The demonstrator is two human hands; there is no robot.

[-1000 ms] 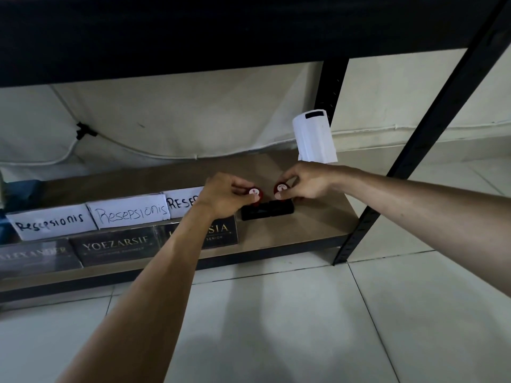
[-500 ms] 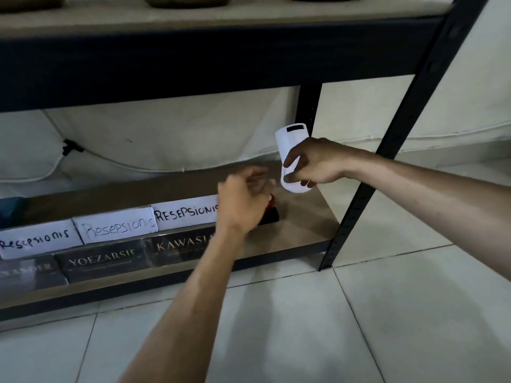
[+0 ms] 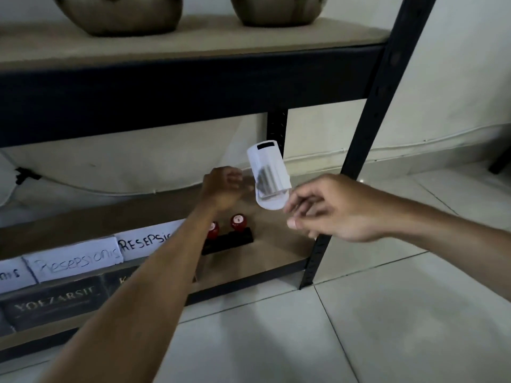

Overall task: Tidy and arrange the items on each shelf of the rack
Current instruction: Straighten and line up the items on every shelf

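Both my hands at the white remote over the bottom shelf of the black metal rack.

I see the brown wooden bottom shelf [image 3: 276, 244] of the black metal rack [image 3: 367, 128] low above a pale tiled floor [image 3: 359, 327], a cream wall with a thin cable behind it. The white plastic remote with a dark window [image 3: 269, 178] stands tilted above that shelf toward its back right. My left hand [image 3: 221, 189] touches the remote's left edge, fingers curled; I cannot tell whether its grip is on the remote. My right hand [image 3: 329, 208] is just beside the remote's lower end, fingers loose, released. On the shelf below the remote sit two red-knobbed stamps on a black base [image 3: 229, 236]; left of them, white handwritten paper cards [image 3: 80, 262] and dark lettered nameplates [image 3: 55, 302]. Two bronze round vases [image 3: 119, 15] stand on the shelf above.
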